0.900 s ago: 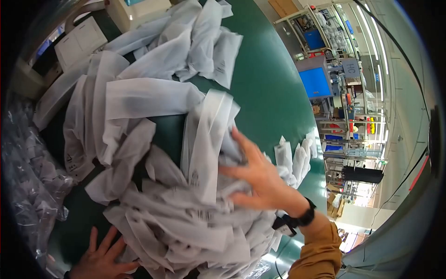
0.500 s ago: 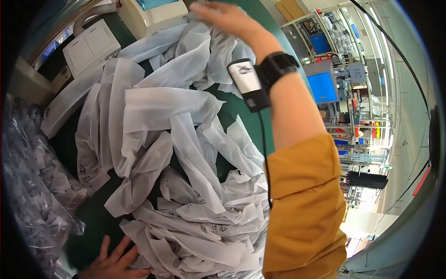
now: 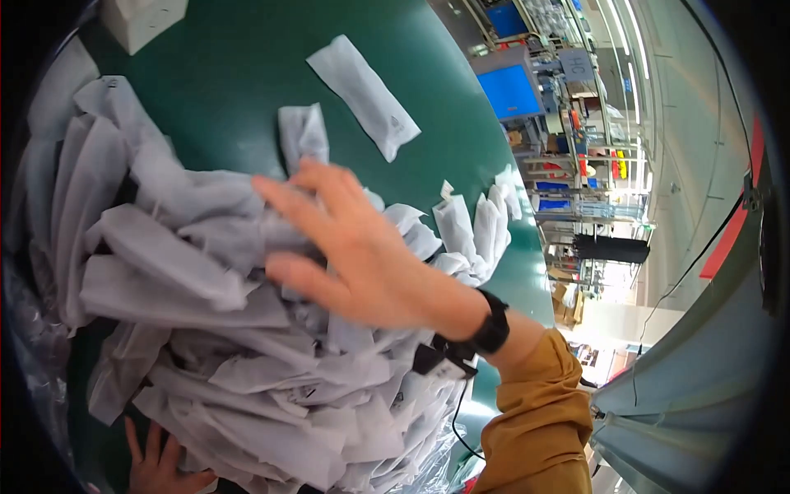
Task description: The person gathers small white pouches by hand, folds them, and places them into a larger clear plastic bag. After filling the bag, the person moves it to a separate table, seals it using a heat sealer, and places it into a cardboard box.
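Note:
A large heap of white, translucent plastic sleeves lies on the green tabletop, many crumpled over one another. My right hand, with a black band and a small device at the wrist, reaches over the far part of the heap. Its fingers are spread and somewhat blurred, and whether they press on the sleeves I cannot tell. Low at the left, my left hand rests with fingers apart against the near edge of the heap. One loose sleeve lies apart on the table, beyond my right hand.
The green table curves away to the right edge. A white box-like object stands at the far left. Clear plastic bagging lies along the left side. Past the table are shelves and a blue screen.
My right hand has come back from the far side to over the heap. The sleeves are bunched more tightly toward me, and the view has shifted right. My left hand stays near the heap's edge.

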Demonstrator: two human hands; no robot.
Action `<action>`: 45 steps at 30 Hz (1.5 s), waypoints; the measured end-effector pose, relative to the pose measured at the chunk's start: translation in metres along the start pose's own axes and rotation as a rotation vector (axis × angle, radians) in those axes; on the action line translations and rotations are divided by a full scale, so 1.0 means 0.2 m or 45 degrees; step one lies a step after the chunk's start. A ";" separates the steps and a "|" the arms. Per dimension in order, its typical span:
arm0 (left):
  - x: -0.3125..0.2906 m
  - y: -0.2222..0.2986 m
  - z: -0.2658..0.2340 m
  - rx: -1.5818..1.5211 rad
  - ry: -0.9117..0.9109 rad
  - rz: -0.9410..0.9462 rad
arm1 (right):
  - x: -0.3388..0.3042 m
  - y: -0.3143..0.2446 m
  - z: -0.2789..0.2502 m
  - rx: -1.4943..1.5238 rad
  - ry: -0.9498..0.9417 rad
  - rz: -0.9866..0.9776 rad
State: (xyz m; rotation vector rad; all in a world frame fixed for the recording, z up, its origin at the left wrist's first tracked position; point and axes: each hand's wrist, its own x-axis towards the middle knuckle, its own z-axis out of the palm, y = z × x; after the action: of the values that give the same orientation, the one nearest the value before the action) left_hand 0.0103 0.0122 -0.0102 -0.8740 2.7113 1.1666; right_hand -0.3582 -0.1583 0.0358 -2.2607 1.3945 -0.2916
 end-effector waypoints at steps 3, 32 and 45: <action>-0.06 -0.01 0.03 0.013 0.004 0.002 | -0.16 -0.02 -0.09 0.429 -0.075 0.012; -0.03 0.16 0.05 0.126 0.233 0.107 | -1.09 0.25 -0.14 0.408 0.268 1.282; -0.29 0.92 0.53 -0.161 0.543 0.309 | -2.39 -0.96 0.53 -0.561 0.422 1.038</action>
State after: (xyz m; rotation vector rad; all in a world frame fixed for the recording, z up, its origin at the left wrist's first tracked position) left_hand -0.0553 0.2139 0.0496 -0.9208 3.1908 1.3428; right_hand -0.3846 0.3650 0.0672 -1.7654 2.6174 -0.0830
